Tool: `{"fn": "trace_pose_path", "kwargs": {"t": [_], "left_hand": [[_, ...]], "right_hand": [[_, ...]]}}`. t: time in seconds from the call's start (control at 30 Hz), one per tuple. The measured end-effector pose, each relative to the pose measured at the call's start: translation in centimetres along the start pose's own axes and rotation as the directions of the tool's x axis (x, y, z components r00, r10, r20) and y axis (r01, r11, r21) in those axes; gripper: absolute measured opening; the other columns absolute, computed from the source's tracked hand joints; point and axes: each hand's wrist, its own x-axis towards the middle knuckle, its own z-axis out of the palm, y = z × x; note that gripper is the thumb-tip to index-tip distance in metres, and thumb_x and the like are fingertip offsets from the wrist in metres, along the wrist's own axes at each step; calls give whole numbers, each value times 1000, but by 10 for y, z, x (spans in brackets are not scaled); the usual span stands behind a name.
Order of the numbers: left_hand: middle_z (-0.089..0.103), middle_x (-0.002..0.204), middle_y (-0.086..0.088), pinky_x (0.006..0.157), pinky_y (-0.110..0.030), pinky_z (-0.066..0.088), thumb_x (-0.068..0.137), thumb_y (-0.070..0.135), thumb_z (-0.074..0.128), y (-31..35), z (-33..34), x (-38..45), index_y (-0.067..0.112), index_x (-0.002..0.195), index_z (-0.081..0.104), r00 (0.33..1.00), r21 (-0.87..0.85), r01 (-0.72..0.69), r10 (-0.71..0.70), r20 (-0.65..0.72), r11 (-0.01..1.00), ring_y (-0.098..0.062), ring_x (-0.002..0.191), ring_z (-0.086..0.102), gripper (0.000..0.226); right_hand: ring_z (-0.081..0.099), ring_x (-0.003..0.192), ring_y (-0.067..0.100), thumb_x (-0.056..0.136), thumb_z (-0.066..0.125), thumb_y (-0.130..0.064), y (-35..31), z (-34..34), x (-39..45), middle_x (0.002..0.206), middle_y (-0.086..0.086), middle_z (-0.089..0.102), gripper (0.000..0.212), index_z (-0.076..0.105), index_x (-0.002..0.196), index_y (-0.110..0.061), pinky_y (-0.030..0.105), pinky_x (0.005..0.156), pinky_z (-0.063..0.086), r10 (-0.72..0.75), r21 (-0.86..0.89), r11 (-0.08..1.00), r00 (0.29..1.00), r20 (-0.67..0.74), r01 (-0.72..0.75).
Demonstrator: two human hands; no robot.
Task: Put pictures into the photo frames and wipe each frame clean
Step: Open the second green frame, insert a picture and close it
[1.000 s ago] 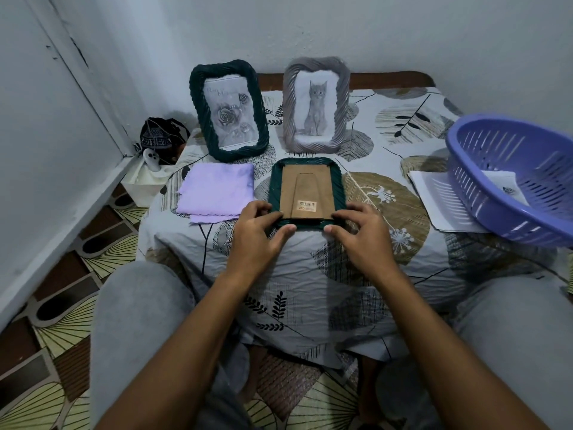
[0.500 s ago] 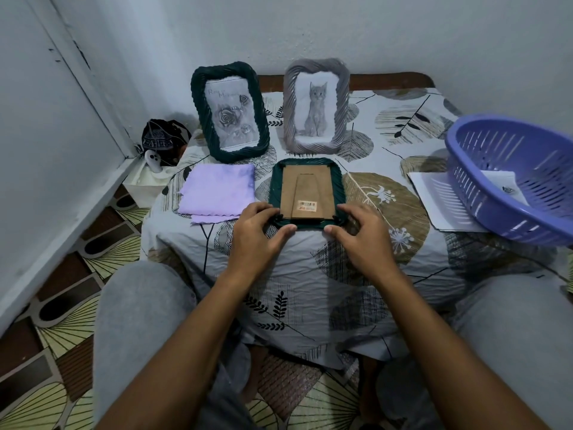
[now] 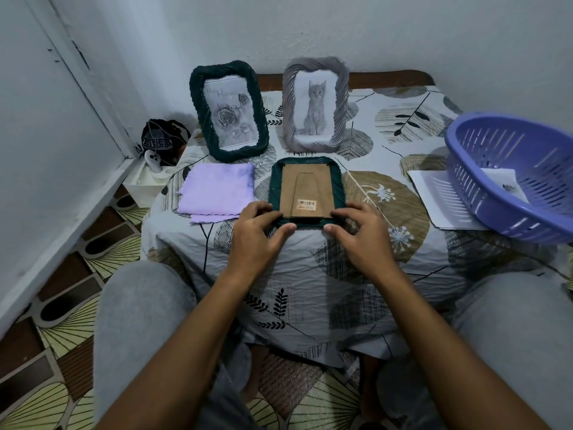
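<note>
**Third frame face down, both hands on its near edge**

Grey walls meet in a corner behind a low bench (image 3: 403, 212) draped in a leaf-print cloth. Landmark: the green frame lying face down (image 3: 306, 191) at mid-bench, cardboard back and barcode sticker up, probably so the backing can be secured. Behind it stand 2 finished frames, a green one with a rose print (image 3: 228, 114) and a grey one with a cat picture (image 3: 314, 104). Just left lies the lilac cloth (image 3: 217, 189), likely ready for wiping. Well right sits a purple basket (image 3: 514, 178) over loose prints (image 3: 434, 197). The left hand (image 3: 257, 231) and right hand (image 3: 361, 232) each pinch a near corner, fingers curled over the rim, thumbs against its front edge.
</note>
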Motion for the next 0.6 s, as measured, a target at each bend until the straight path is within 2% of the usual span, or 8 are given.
{"fn": "trace_pose_path", "kwargs": {"t": [0.1,0.27,0.47,0.6], "left_hand": [[60,110,-9,89,-27,48,77,32,77,0,0,0,3,107,71,1000,-1,2,-2,-1,1000,-18,104,56,42],[60,114,-8,91,-32,50,80,36,75,1,-1,1,0,119,64,1000,34,-8,7,10,999,-18,104,56,54],[54,112,-7,90,-28,47,83,36,72,3,-3,3,-3,119,63,998,88,-43,38,51,995,-17,104,52,54],[53,114,-6,92,-31,49,83,38,71,1,-3,3,-1,119,64,997,88,-41,35,61,995,-16,106,51,53]], "right_hand": [[42,122,19,81,73,-24,0,0,0,133,4,52,39,66,118,-13,35,102,35,-2,-4,1000,1000,1,2],[42,123,20,80,74,-25,1,1,1,133,5,52,44,64,122,-14,48,104,40,-1,0,1000,1000,-7,1],[40,126,20,81,74,-27,1,2,3,136,5,50,52,59,128,-12,46,107,38,0,-11,1000,1000,-3,0],[39,126,19,82,72,-27,1,3,2,137,4,49,51,58,129,-11,40,108,35,2,-35,999,1000,5,-2]]}}
